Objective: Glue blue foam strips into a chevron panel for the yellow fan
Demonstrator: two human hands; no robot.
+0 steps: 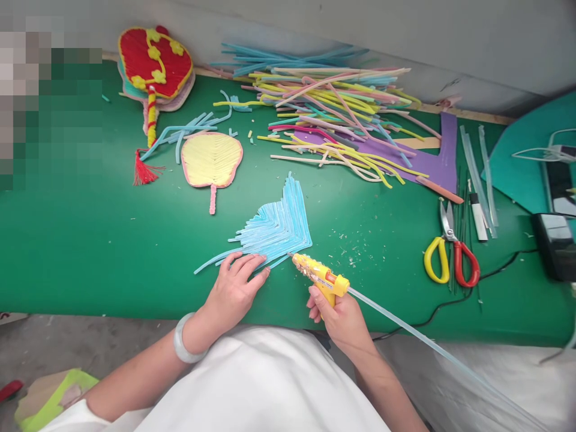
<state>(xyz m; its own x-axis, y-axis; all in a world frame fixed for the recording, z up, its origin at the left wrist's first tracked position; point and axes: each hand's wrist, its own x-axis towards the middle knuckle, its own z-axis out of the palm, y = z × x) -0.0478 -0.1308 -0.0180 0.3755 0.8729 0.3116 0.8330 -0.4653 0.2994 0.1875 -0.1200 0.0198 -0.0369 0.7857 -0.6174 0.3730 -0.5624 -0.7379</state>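
Note:
My right hand is wrapped around the grip of a yellow hot glue gun, with a long clear glue stick running out of its back. The gun's nozzle points left, at the lower edge of a light-blue fan-shaped piece made of pipe cleaners bent into nested V shapes. My left hand lies on the lower left of that piece, fingers spread and tips down on the blue strands. A loose blue strand end sticks out left of the fingers. What lies beneath the left fingers is hidden.
A yellow fan with pink edging lies behind the blue piece. Farther back are a red fan and a heap of coloured pipe cleaners. Scissors, a black cable and spare glue sticks lie at right.

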